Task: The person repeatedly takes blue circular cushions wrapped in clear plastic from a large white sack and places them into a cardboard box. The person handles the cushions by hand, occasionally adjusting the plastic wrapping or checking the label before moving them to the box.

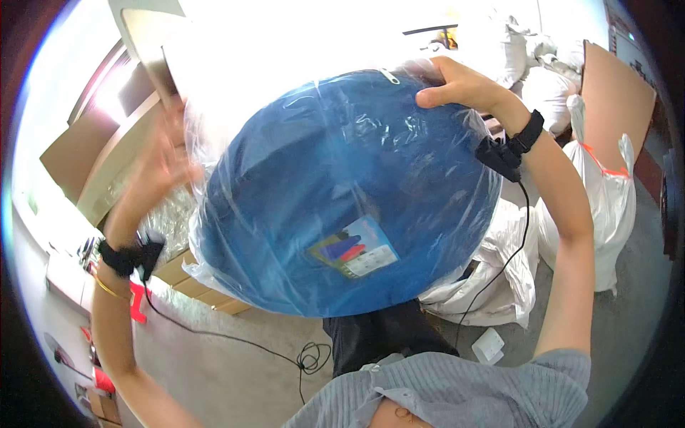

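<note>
A large, rounded blue zippered bundle [307,178] in a clear plastic bag fills the middle of the view. It has a white zipper pull [389,76] at its top edge and a colourful printed card [354,247] low on its front. My right hand [457,82] grips its upper right edge, thumb on the front, the other fingers hidden behind. Beside the bag's left edge, my left hand [168,153] is smeared by motion; whether it touches the plastic cannot be made out.
White sacks [596,214] stand on the right, one tied with orange string, near a large cardboard sheet [617,107]. Cardboard boxes and crumpled clear plastic [160,221] lie at left. A thin black cable [235,337] runs from my left wrist. A white paper piece [489,347] lies on the floor.
</note>
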A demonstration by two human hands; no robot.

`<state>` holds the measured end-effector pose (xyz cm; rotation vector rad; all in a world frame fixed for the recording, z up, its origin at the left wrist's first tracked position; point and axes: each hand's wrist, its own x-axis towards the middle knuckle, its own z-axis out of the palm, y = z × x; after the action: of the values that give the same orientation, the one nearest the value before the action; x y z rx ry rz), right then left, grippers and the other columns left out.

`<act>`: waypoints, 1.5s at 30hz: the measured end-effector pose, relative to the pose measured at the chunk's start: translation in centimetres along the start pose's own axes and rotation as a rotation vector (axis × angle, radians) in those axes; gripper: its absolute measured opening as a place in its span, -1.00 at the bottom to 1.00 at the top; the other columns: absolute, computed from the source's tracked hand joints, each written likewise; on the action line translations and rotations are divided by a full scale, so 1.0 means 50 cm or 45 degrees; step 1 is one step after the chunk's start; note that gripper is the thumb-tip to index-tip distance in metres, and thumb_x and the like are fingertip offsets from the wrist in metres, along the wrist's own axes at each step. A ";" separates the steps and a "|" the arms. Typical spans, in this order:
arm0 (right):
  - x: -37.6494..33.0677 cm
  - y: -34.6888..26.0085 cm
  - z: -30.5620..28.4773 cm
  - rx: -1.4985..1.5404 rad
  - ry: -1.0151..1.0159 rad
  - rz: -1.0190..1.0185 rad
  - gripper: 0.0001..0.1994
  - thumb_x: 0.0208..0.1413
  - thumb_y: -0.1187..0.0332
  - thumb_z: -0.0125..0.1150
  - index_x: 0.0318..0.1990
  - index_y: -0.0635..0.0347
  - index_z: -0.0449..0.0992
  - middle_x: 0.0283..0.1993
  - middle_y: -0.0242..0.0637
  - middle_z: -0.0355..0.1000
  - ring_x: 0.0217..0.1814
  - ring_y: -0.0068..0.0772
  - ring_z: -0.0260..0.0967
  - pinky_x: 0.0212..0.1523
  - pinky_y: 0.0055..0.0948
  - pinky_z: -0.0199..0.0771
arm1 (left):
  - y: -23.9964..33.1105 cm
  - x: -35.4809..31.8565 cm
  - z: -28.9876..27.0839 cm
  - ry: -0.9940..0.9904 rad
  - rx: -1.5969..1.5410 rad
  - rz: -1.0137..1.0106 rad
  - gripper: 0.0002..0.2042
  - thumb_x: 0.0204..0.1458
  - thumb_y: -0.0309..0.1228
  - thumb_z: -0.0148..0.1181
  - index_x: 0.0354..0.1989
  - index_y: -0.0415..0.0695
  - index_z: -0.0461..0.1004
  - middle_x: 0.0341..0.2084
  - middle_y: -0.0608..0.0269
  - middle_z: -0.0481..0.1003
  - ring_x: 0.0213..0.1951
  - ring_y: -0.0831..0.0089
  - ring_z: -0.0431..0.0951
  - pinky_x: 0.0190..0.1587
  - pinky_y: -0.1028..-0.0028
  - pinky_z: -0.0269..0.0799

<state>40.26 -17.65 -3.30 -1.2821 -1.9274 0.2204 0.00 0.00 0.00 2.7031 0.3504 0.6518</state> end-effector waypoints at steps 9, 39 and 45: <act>-0.186 0.125 0.025 0.445 -0.055 0.430 -0.38 -0.34 0.21 0.43 -0.09 0.40 0.37 -0.22 -0.28 0.42 -0.19 -0.50 0.32 -0.14 -0.54 0.32 | -0.064 -0.128 0.108 0.254 -0.192 -0.571 -0.58 -0.35 -0.48 0.28 -0.20 -0.31 0.41 -0.32 0.26 0.47 -0.27 0.51 0.41 -0.13 0.50 0.28; -0.822 0.406 0.187 0.444 1.523 0.900 -0.78 0.07 0.29 0.07 -0.21 0.23 0.41 -0.32 -0.37 0.40 -0.34 -0.61 0.33 -0.30 -0.56 0.37 | -0.390 -0.323 0.075 0.674 -0.676 -0.850 -0.65 -0.03 -0.37 0.12 -0.07 -0.27 0.39 -0.07 0.17 0.36 -0.06 0.37 0.32 0.04 0.39 0.17; -0.453 0.209 0.061 0.302 0.818 0.255 -0.12 -0.17 -0.15 0.20 0.24 0.12 -0.01 0.11 -0.17 0.21 0.22 -0.29 0.08 0.22 -0.28 -0.04 | -0.158 -0.109 0.119 0.643 -0.397 -0.667 -0.61 -0.23 -0.42 0.25 -0.18 -0.31 0.41 -0.32 0.25 0.45 -0.30 0.44 0.42 -0.19 0.49 0.30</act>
<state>49.36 -30.92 -22.62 -1.1986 -1.1951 0.1126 -3.11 3.94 -10.12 1.9988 0.9501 1.1024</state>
